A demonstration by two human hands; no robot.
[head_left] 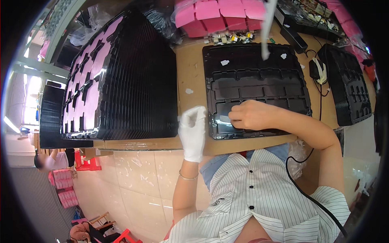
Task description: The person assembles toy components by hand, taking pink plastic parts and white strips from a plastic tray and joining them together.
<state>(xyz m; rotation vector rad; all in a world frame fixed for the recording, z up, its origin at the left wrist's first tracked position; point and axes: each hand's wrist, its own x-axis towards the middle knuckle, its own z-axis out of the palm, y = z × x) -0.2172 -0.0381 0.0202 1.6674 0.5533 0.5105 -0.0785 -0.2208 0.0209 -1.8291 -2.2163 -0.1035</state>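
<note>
My left hand (192,133), in a white glove, is at the left edge of a black plastic blister tray (238,88). Its thumb and fingers are curled together, and whatever they may hold is too small to make out. Over the tray's near left compartments is my bare right hand (253,115), with fingers pinched and pointing left; their tips hide anything between them. A pale patch, a reflection or a small film, shows in the compartment beside those fingertips. Two small white scraps (225,62) lie on the tray's far part.
A tall stack of black trays (137,81) with pink pieces on top stands left. More trays (346,85) stand right. Pink boxes (221,18) and small parts (231,38) lie at the back. A black cable (292,163) hangs over the table's front edge.
</note>
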